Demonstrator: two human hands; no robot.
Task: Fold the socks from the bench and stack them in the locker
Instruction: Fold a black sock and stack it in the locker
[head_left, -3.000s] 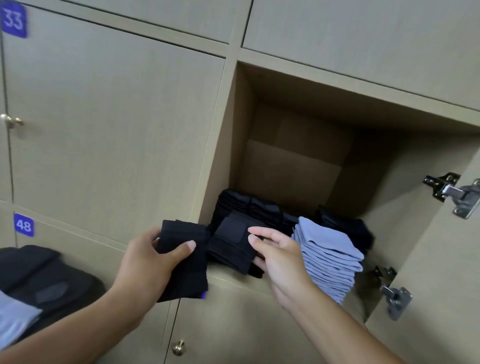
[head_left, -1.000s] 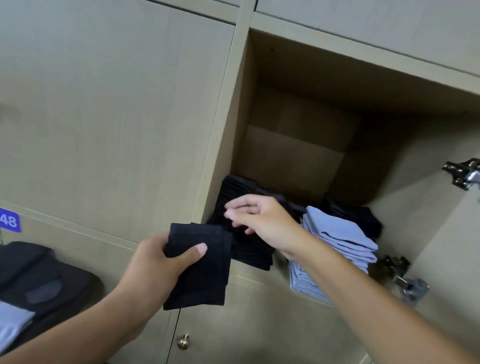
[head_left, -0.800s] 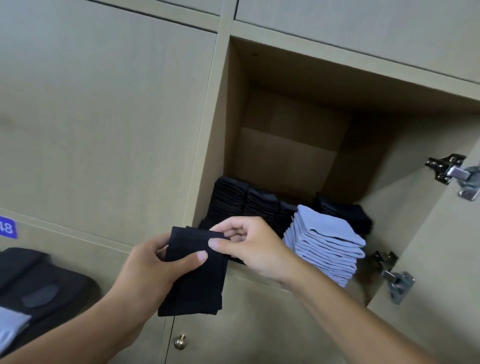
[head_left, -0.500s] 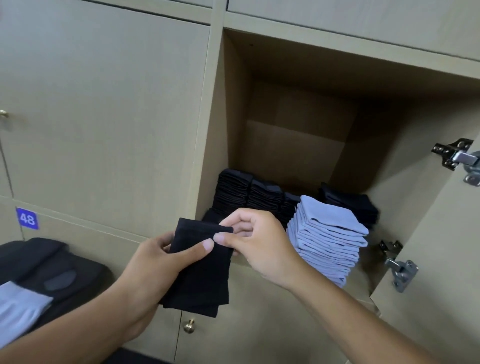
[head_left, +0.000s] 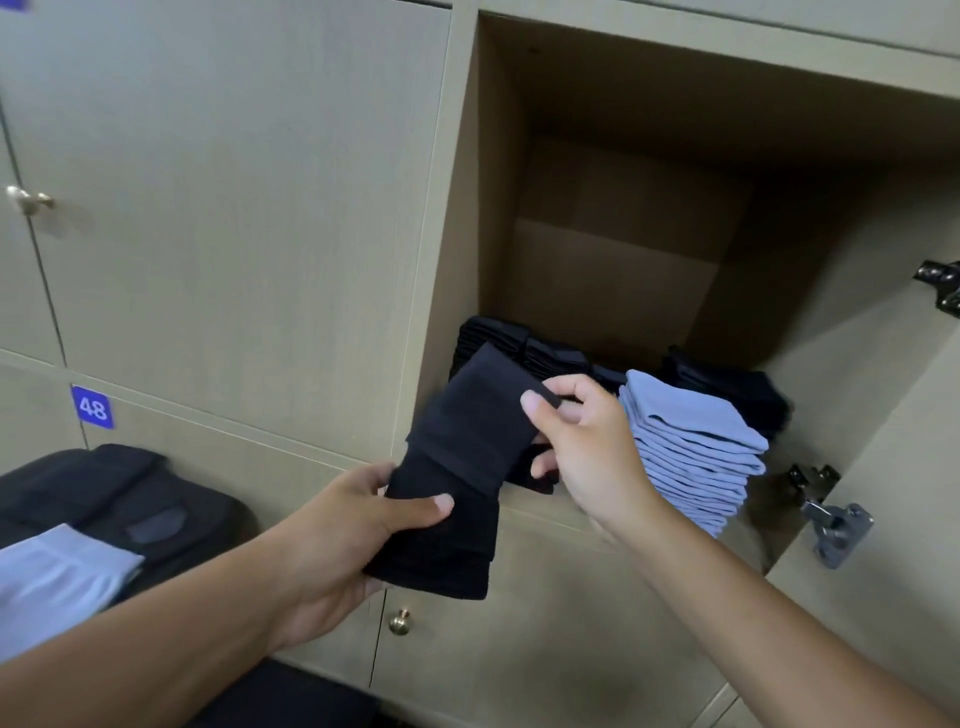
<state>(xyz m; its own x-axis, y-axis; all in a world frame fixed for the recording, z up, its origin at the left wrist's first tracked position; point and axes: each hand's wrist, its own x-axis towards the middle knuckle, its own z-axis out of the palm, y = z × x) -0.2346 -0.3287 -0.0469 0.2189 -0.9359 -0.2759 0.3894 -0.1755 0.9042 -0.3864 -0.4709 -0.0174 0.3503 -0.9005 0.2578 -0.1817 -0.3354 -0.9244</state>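
My left hand (head_left: 343, 535) grips a small bundle of folded black socks (head_left: 441, 540) in front of the open locker (head_left: 623, 249). My right hand (head_left: 587, 447) pinches the top folded black sock (head_left: 483, 415) and holds it lifted partly off the bundle, toward the locker's left front. Inside the locker, rows of folded black socks (head_left: 524, 348) stand at the left and back. A tall stack of folded light-blue socks (head_left: 691, 447) sits at the front right, just right of my right hand.
A dark bag (head_left: 114, 499) with light-blue socks (head_left: 52, 571) on it lies at the lower left. Closed locker doors surround the opening, one numbered 48 (head_left: 92, 408). The open door's hinges (head_left: 836, 525) stick out at the right. A brass knob (head_left: 400, 621) sits below.
My right hand left the black stack in the locker, came back to the bundle in my left hand, pinched the top sock and lifted it toward the locker. The view shifted slightly.
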